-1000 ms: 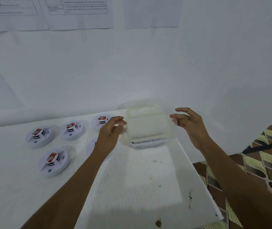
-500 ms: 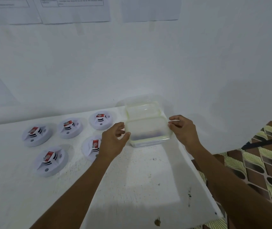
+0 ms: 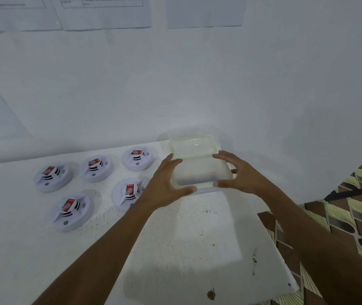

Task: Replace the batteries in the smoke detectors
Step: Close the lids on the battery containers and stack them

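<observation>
Smoke detectors (image 3: 53,179) – 5 round white plastic units, red-labelled batts (image 3: 69,204) seated on top – grouped at L of white table (image 3: 186,238), out of the hands' way.
Set in rows, prob. for servicing one by one. Centre-R: left hand (image 3: 164,183) & right hand (image 3: 239,175), fingers spread, flanking translucent rectangular plastic box (image 3: 199,170) near white wall (image 3: 263,95); thumbs at near rim, no firm clasp seen. Dark contents inside, maybe spares.

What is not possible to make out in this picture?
Head view:
Contents of the translucent plastic box: only a dark blur through its cloudy wall.
Text on the white paper sheets: cut by the top edge, too small.
Part of one white round smoke detector: covered by the left hand.
</observation>
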